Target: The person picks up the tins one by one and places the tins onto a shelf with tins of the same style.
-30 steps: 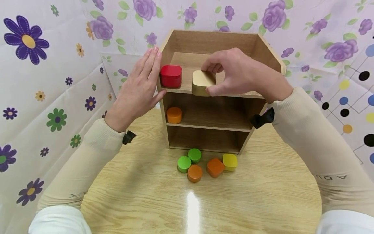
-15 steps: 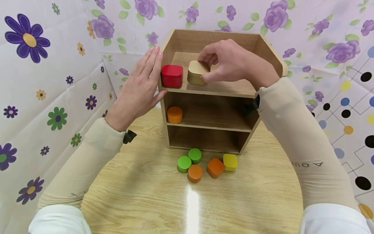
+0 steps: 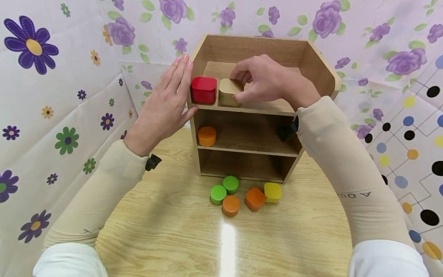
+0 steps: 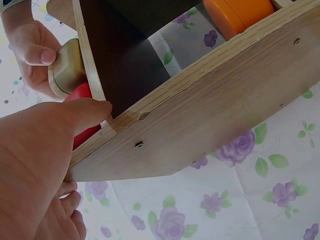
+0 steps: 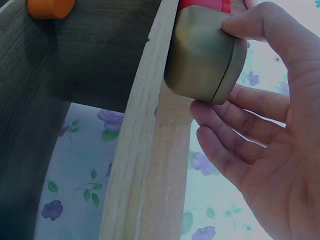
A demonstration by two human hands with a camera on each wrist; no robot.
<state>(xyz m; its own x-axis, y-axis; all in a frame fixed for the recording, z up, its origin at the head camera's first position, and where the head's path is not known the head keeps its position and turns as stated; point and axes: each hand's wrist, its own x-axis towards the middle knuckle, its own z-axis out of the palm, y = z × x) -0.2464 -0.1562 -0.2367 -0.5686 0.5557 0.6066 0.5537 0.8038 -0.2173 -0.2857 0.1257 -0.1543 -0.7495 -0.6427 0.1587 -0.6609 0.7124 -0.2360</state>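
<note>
My right hand (image 3: 266, 82) grips a gold square tin (image 3: 228, 93) between thumb and fingers. In the right wrist view the gold tin (image 5: 200, 55) has a lid seam and its base meets the board of the top shelf. Just left of it stands a red square tin (image 3: 203, 90) on the wooden shelf unit (image 3: 249, 112), a small gap between them in the head view. My left hand (image 3: 162, 98) lies with straight fingers along the unit's left side. Its thumb (image 4: 90, 110) touches the front edge by the red tin.
On the middle shelf sits an orange round tin (image 3: 207, 136). In front of the unit, the table (image 3: 173, 231) bears two green round tins (image 3: 218, 194), an orange round tin (image 3: 230, 205), an orange square tin (image 3: 255, 199) and a yellow one (image 3: 272, 192). Flowered cloth (image 3: 69, 115) hangs around.
My right hand has carried the gold tin back from the shelf's front edge, leftward towards the red tin, and down onto the top shelf. The left hand stays in place.
</note>
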